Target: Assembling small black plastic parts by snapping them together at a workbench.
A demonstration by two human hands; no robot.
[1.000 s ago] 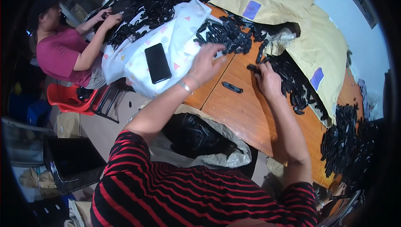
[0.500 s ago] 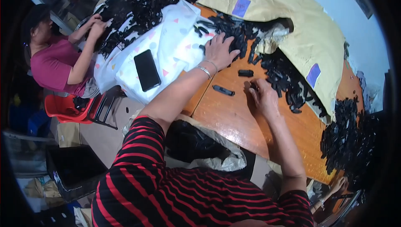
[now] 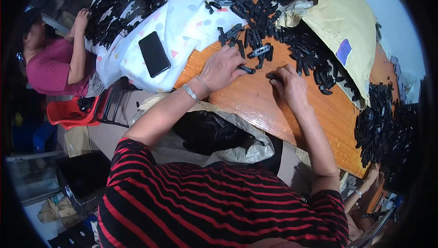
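My left hand point(image 3: 222, 68), with a bracelet on its wrist, is closed on a small black plastic part point(image 3: 247, 70) that sticks out past the thumb and fingers. To its right, my right hand point(image 3: 293, 88) pinches another dark plastic part point(image 3: 273, 77), mostly covered by the fingertips. Both hands are low over the orange-brown wooden table point(image 3: 248, 106). Just beyond them lies a loose pile of black plastic parts point(image 3: 255, 19). One part with a greyish face point(image 3: 259, 51) lies at the pile's near edge.
A large tan paper sack point(image 3: 337, 19) spills parts at the right. A white patterned cloth point(image 3: 182, 24) carries a black phone point(image 3: 154, 55). Below the table edge, an open woven sack point(image 3: 262, 150) holds black material. A co-worker point(image 3: 57, 67) handles parts at the left; another person's hand point(image 3: 372, 177) shows lower right.
My left hand has drawn back from the pile toward me and now grips a part; more parts lie spread on the table. My right hand has stayed nearby, its fingers now pinching a part.
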